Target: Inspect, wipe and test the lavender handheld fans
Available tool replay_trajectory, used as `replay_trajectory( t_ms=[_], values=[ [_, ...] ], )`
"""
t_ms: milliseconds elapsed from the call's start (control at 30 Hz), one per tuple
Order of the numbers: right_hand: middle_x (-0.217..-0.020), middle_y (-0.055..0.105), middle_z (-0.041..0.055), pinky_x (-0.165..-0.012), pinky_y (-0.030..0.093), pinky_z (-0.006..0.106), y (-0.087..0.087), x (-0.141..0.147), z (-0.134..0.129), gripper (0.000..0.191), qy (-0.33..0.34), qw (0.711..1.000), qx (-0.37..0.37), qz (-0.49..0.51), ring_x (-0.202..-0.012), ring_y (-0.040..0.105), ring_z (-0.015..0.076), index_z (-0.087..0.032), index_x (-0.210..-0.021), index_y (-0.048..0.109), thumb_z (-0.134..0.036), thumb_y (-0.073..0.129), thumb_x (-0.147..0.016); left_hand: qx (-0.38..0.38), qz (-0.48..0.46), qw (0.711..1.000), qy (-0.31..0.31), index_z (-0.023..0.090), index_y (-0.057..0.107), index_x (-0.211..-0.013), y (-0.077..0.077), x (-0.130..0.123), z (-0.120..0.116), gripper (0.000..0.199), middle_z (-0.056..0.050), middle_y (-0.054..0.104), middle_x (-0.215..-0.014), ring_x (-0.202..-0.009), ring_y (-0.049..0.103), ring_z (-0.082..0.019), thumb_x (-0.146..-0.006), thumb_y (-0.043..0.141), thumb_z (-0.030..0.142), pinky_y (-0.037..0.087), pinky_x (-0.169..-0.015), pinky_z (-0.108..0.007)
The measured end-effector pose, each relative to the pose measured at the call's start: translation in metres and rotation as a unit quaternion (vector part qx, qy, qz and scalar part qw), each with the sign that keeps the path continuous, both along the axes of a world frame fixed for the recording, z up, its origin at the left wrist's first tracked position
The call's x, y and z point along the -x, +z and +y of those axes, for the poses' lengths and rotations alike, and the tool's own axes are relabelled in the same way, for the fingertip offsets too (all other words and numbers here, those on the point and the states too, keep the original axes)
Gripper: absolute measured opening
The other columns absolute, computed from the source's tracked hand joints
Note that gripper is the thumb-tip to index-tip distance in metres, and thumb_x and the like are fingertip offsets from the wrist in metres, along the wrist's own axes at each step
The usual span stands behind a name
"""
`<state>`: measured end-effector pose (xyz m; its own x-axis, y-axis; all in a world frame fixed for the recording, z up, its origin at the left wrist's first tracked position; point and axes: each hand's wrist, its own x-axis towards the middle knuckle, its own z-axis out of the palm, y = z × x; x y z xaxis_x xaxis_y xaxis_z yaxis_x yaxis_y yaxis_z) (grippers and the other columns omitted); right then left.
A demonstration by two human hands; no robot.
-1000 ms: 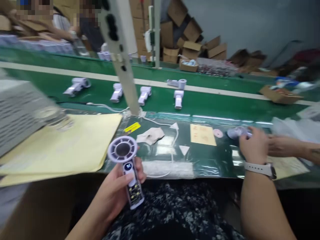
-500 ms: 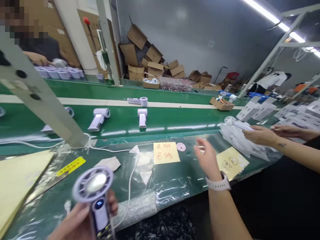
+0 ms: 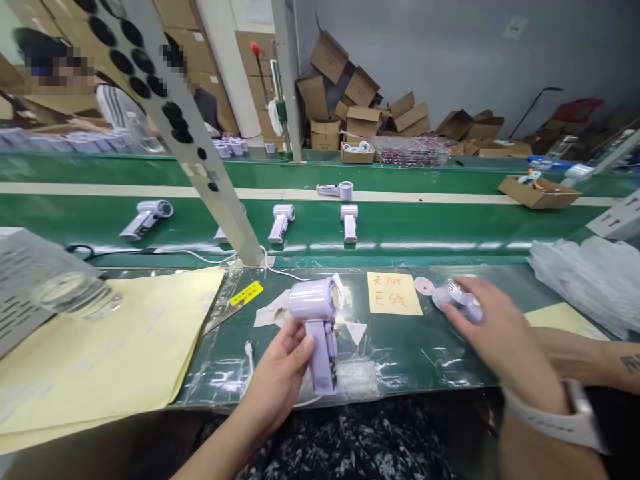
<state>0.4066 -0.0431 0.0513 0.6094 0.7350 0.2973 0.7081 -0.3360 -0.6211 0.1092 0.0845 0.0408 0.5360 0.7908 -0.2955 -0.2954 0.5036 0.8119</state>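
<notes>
A lilac handheld fan (image 3: 320,333) stands upright in my left hand (image 3: 285,363), whose fingers wrap round its handle; its round head faces right. On the right, my right hand (image 3: 500,333), with a pale watch band at the wrist, has its fingers round a second lilac fan (image 3: 457,300), low over the mat. That fan is partly hidden by the hand. Between the hands lies a yellow note (image 3: 395,293) with red writing, with a round pink piece (image 3: 424,286) beside it. A small white triangle (image 3: 357,333) lies just right of the first fan.
More lilac fans (image 3: 283,223) lie on the green conveyor (image 3: 425,230) behind the bench. A slanted metal post (image 3: 200,153) rises at left. Yellow sheets (image 3: 115,360) cover the left side. Another person's forearm (image 3: 595,357) reaches in at right, near plastic bags (image 3: 590,280).
The view has swung left. The fan in my left hand has turned so its head points right. My right hand, empty before, has closed on another fan, near the co-worker's arm.
</notes>
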Motion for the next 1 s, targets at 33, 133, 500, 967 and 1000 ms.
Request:
replay_trajectory(
  t_ms=[33,133,500,967,1000],
  values=[
    [-0.115,0.07,0.0168,-0.101,0.04,0.068,0.0,-0.022,-0.011,0.041,-0.024,0.999,0.021,-0.003,-0.116,0.058,0.0484,-0.027,-0.103,0.068,-0.048,0.077,-0.069,0.019,-0.005,1.0,-0.002,0.021,0.068,-0.117,-0.004,0.001,0.003,0.045,-0.008,0.075,-0.11,-0.099,0.072,-0.023,-0.077,0.084,0.035,0.057,-0.083,-0.03],
    [-0.088,0.07,0.0154,-0.095,0.039,0.065,-0.011,-0.055,-0.03,0.036,-0.053,0.993,0.018,0.106,-0.102,0.06,0.0488,-0.026,-0.08,0.063,-0.041,0.084,-0.054,0.093,-0.017,0.996,0.007,0.016,0.07,-0.112,-0.014,-0.003,0.014,0.028,-0.011,0.077,-0.104,-0.088,0.074,-0.021,-0.085,0.075,0.02,0.06,-0.081,-0.031],
    [-0.089,0.061,0.0039,-0.07,0.053,0.039,-0.006,-0.006,0.024,0.043,0.064,0.874,-0.234,0.421,-0.073,0.059,0.0195,-0.025,-0.108,0.057,-0.056,0.06,-0.079,0.194,0.064,0.975,0.083,0.008,0.066,-0.115,-0.003,-0.014,0.026,0.03,-0.014,0.078,-0.104,-0.077,0.077,-0.023,-0.091,0.05,0.003,0.067,-0.067,-0.034],
    [-0.099,0.064,0.0036,-0.066,0.051,0.026,0.013,0.022,0.023,0.025,0.26,0.757,-0.322,0.506,-0.075,0.057,0.0127,-0.026,-0.102,0.07,-0.029,0.082,-0.079,0.226,0.102,0.963,0.108,0.012,0.066,-0.12,0.01,-0.023,0.023,0.038,-0.012,0.079,-0.096,-0.07,0.074,-0.023,-0.085,0.053,0.008,0.066,-0.063,-0.032],
    [-0.099,0.064,0.0034,-0.066,0.051,0.026,0.013,0.021,0.022,0.025,0.258,0.758,-0.323,0.505,-0.075,0.057,0.0127,-0.026,-0.101,0.07,-0.029,0.082,-0.079,0.225,0.105,0.963,0.108,0.013,0.066,-0.12,0.01,-0.024,0.023,0.038,-0.012,0.079,-0.096,-0.07,0.074,-0.022,-0.084,0.053,0.008,0.066,-0.063,-0.032]
  ],
)
